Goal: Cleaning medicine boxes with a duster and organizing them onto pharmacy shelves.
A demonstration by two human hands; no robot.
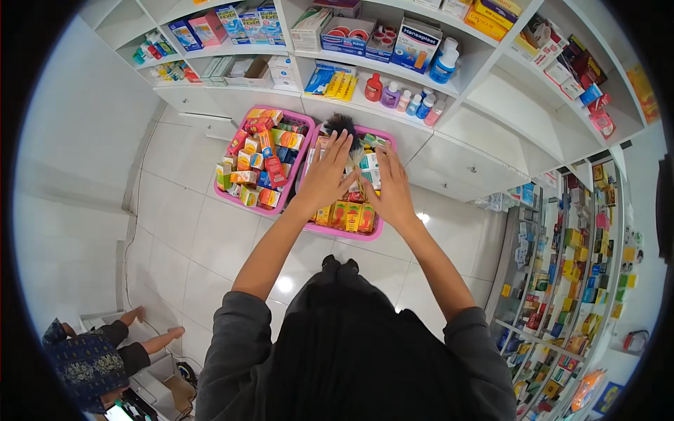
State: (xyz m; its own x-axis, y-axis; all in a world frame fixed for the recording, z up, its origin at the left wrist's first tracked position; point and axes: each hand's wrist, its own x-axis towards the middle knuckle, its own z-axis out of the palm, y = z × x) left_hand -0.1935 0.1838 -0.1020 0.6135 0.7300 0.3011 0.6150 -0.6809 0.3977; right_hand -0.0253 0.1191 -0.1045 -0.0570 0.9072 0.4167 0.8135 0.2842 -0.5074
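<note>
Both my hands are spread over the right pink plastic basket (345, 234), which holds yellow, white and green medicine boxes. My left hand (325, 176) is palm down with its fingers apart, over the basket's left and middle part. My right hand (388, 192) reaches over its right side, fingers extended and nothing visibly gripped. A dark feather duster (339, 123) lies at the basket's back edge, just past my left fingertips; its pale part shows between my hands. To the left, touching or nearly so, stands another pink basket (218, 181) full of mixed medicine boxes (266, 142).
White shelves (368, 58) with boxes and bottles rise beyond the baskets, above closed cabinet doors (463, 168). A glass display case (553, 273) full of packages stands at the right. Another person (89, 358) sits at the lower left near open drawers and cables.
</note>
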